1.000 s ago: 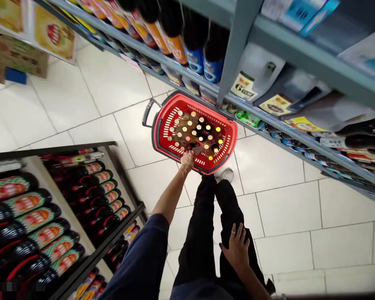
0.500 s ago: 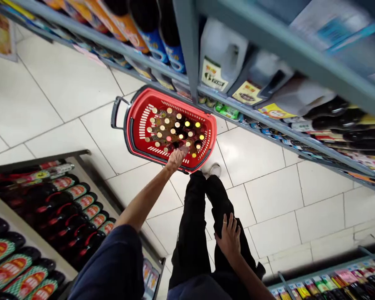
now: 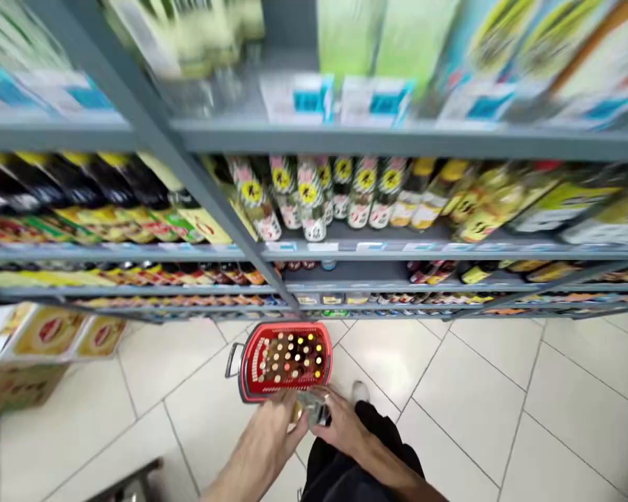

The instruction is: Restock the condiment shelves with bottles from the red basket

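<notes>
Between my two hands is a small glass bottle (image 3: 310, 404), its yellowish end toward the left and its clear, greyish side toward the right. My left hand (image 3: 271, 431) is closed on the yellowish end. The other end is gripped by my right hand (image 3: 341, 424); the fingers partly cover the bottle, and its label cannot be read. Just beyond my hands a red shopping basket (image 3: 247, 362) stands on the floor, filled with upright bottles (image 3: 287, 354) that have pale, yellow and a few reddish caps.
A grey shelf unit (image 3: 450, 143) rises ahead, with bottles (image 3: 308, 199) on its middle level and dark bottles (image 3: 73, 185) to the left. Cartons (image 3: 57, 333) are stacked at the left. A rack corner (image 3: 146, 474) juts in at lower left. Tiled floor (image 3: 439, 390) stretches right.
My left hand has come up out of the basket with a bottle. My right hand has left my thigh and joined it on the bottle. The view has tilted up toward the shelves.
</notes>
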Demonstrator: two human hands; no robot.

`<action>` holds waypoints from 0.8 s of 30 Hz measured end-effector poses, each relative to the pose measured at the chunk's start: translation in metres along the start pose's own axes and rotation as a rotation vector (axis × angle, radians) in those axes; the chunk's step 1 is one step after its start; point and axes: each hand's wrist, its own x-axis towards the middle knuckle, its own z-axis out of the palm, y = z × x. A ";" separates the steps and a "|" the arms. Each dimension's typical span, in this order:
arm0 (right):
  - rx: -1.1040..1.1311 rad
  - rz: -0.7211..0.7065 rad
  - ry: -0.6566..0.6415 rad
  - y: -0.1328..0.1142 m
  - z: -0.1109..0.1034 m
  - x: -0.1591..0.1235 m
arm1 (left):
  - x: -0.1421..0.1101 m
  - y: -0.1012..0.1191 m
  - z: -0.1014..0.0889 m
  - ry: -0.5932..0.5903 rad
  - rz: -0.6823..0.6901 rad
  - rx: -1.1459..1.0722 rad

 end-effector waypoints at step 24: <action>0.585 0.090 0.619 -0.163 -0.286 -0.162 | 0.009 0.262 0.060 -0.387 -0.137 -1.140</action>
